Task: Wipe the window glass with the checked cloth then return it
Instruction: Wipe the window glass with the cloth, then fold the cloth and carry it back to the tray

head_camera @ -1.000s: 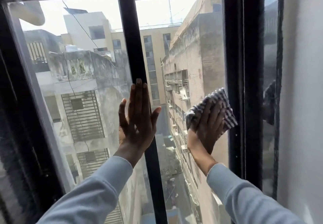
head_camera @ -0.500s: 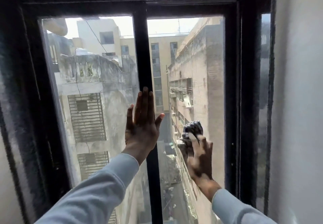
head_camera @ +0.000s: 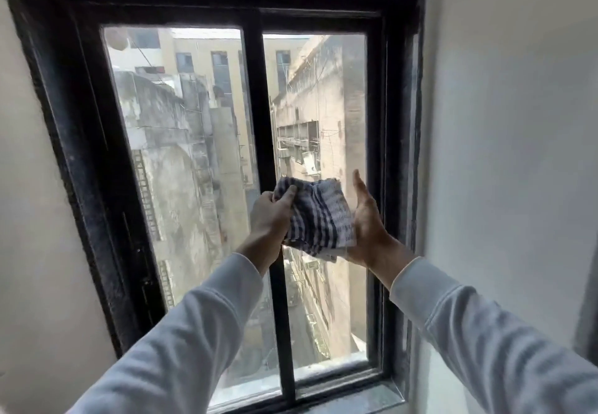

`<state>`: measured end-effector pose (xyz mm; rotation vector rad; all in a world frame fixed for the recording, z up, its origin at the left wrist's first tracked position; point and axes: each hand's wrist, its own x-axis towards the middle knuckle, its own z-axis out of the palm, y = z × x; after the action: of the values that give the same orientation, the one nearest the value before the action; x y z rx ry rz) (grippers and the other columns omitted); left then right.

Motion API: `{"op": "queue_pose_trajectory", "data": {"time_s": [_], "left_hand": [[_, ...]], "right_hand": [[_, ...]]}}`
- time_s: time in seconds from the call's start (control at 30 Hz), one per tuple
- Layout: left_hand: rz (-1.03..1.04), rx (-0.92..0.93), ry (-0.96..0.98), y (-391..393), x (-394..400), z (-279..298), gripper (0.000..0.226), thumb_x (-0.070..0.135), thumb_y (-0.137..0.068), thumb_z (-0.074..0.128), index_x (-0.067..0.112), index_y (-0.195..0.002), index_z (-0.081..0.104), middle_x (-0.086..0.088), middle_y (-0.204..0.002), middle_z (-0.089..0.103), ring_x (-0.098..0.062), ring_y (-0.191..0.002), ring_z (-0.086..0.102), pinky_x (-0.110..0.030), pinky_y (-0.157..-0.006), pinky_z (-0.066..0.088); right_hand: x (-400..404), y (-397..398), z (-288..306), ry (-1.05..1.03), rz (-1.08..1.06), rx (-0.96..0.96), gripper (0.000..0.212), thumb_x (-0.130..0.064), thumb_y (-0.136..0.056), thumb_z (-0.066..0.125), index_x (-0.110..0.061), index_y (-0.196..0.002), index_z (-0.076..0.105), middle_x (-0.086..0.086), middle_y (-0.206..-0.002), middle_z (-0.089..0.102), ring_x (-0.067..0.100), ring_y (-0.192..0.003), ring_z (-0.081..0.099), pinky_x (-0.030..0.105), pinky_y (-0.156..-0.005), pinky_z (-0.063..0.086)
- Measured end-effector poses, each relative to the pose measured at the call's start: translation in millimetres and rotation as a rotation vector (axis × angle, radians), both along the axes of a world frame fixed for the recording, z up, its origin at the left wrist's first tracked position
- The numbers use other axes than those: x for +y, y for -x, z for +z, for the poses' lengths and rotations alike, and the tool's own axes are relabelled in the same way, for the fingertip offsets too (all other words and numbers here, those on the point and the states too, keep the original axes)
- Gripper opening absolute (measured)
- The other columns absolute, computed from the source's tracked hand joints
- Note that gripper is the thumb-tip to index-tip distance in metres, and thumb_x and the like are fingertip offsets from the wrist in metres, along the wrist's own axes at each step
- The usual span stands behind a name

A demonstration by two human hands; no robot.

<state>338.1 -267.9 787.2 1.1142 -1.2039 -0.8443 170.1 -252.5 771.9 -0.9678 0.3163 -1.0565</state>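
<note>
The blue-and-white checked cloth is bunched up in the air in front of the window, held between both hands and away from the pane. My left hand pinches its left top edge with fingers closed on the fabric. My right hand cups the cloth from the right and below, thumb pointing up. The window glass has two panes, split by a black centre bar, and looks out on tall buildings.
A thick black window frame surrounds the panes, with a black sill at the bottom. White walls flank the window on both sides, the right one close to my right sleeve.
Both hands came off the glass and pulled back from the window. My left hand left the centre bar and took hold of the cloth together with my right. The view moved farther back.
</note>
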Motion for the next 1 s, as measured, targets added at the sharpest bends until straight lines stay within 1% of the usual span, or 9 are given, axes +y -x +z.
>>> {"op": "queue_pose_trajectory", "data": {"time_s": [0.07,0.17,0.3,0.47,0.63,0.73,0.8,0.9,1.0], "left_hand": [[0.071,-0.049,0.117,-7.9,17.6,1.9,0.039,0.046,-0.106,0.066,0.009,-0.118,0.065,-0.012,-0.118,0.075,-0.034,-0.11,0.074,-0.049,-0.091,0.066],[0.13,-0.128,0.274,-16.5,43.9,-0.9,0.041,0.057,-0.103,0.063,0.016,-0.11,0.063,-0.004,-0.103,0.074,-0.025,-0.091,0.074,-0.042,-0.073,0.066],[0.2,-0.224,0.373,-12.3,78.3,-24.1,0.039,0.058,-0.103,0.063,0.02,-0.108,0.06,0.011,-0.09,0.07,-0.01,-0.078,0.07,-0.027,-0.062,0.057],[0.191,-0.199,0.338,31.7,127.8,-92.8,0.05,0.055,-0.102,0.067,0.008,-0.12,0.061,0.012,-0.085,0.068,-0.002,-0.07,0.066,-0.024,-0.059,0.055],[0.084,-0.212,0.1,109.3,173.5,-219.9,0.068,0.074,-0.096,0.057,0.01,-0.116,0.06,0.008,-0.087,0.067,0.002,-0.072,0.064,-0.023,-0.058,0.052],[-0.009,-0.206,-0.086,162.7,203.8,-313.9,0.05,0.072,-0.095,0.061,0.022,-0.098,0.061,0.018,-0.08,0.064,0.01,-0.067,0.062,-0.007,-0.052,0.043],[-0.093,-0.216,-0.246,192.5,222.1,-378.7,0.036,0.064,-0.096,0.069,0.029,-0.088,0.063,0.015,-0.081,0.07,0.01,-0.068,0.066,-0.006,-0.058,0.048],[-0.233,-0.165,-0.514,228.6,245.7,-480.1,0.03,0.046,-0.097,0.079,0.017,-0.099,0.075,-0.003,-0.095,0.085,-0.018,-0.094,0.083,-0.039,-0.086,0.068],[-0.356,-0.042,-0.763,261.4,267.9,-576.7,0.032,0.032,-0.1,0.078,0.004,-0.115,0.073,-0.016,-0.113,0.085,-0.031,-0.106,0.082,-0.049,-0.095,0.067]], "right_hand": [[19.6,3.7,-3.8,0.09,-0.094,0.1,0.071,-0.061,-0.102,0.06,-0.002,-0.141,0.067,0.026,-0.137,0.069,0.038,-0.119,0.073,0.053,-0.108,0.06],[44.1,11.5,-14.7,0.172,-0.336,0.185,0.028,-0.013,-0.104,0.069,0.002,-0.127,0.07,0.022,-0.121,0.072,0.027,-0.099,0.079,0.042,-0.085,0.068],[98.8,29.0,-30.2,0.206,-0.451,0.16,0.031,-0.003,-0.107,0.062,0.014,-0.133,0.062,0.013,-0.106,0.078,0.02,-0.089,0.08,0.035,-0.074,0.067],[169.8,70.1,-84.6,0.094,-0.62,0.192,0.018,-0.003,-0.104,0.067,0.004,-0.12,0.074,0.018,-0.107,0.078,0.025,-0.084,0.077,0.035,-0.067,0.064],[226.8,143.1,-196.9,-0.125,-0.795,0.313,0.012,-0.002,-0.094,0.08,-0.011,-0.101,0.082,0.009,-0.101,0.087,0.022,-0.085,0.083,0.035,-0.067,0.069],[257.1,193.3,-285.7,-0.298,-0.88,0.419,0.014,0.0,-0.09,0.083,-0.012,-0.096,0.08,0.002,-0.087,0.087,0.016,-0.072,0.081,0.03,-0.062,0.068],[279.0,223.6,-352.5,-0.413,-0.929,0.522,0.014,-0.001,-0.091,0.083,-0.01,-0.102,0.08,0.003,-0.088,0.087,0.02,-0.077,0.08,0.035,-0.074,0.069],[306.3,269.1,-451.6,-0.555,-0.922,0.636,0.016,0.0,-0.095,0.078,-0.012,-0.105,0.078,0.019,-0.116,0.082,0.03,-0.1,0.076,0.049,-0.101,0.062],[325.8,308.9,-545.3,-0.657,-0.888,0.76,0.023,0.001,-0.102,0.069,-0.001,-0.124,0.072,0.022,-0.132,0.076,0.03,-0.109,0.075,0.037,-0.093,0.065]]}}
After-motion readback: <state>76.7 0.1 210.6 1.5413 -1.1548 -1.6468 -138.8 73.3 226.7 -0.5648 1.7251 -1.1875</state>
